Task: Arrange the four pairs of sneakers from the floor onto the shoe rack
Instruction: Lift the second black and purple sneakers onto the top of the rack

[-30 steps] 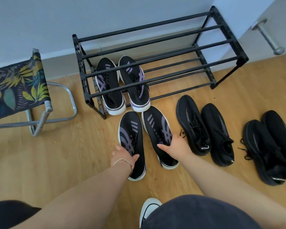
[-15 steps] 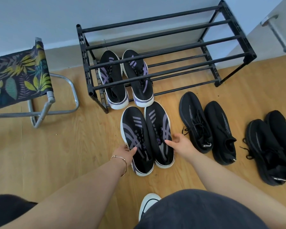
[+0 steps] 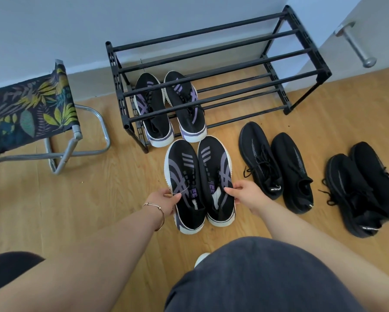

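Rack bars hide shelved sneakers' laces; chair cut off left.

Black rack; black sneakers with purple stripes and white soles; two all-black pairs; stool in leaf print.

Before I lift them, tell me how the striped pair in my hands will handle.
The striped pair looks knit on top, so the collars pinched by the left hand and right hand will probably flex. The thick white soles should keep each shoe's shape. They look light for their size. Held separately, one per hand, either could swing, heel-heavy.
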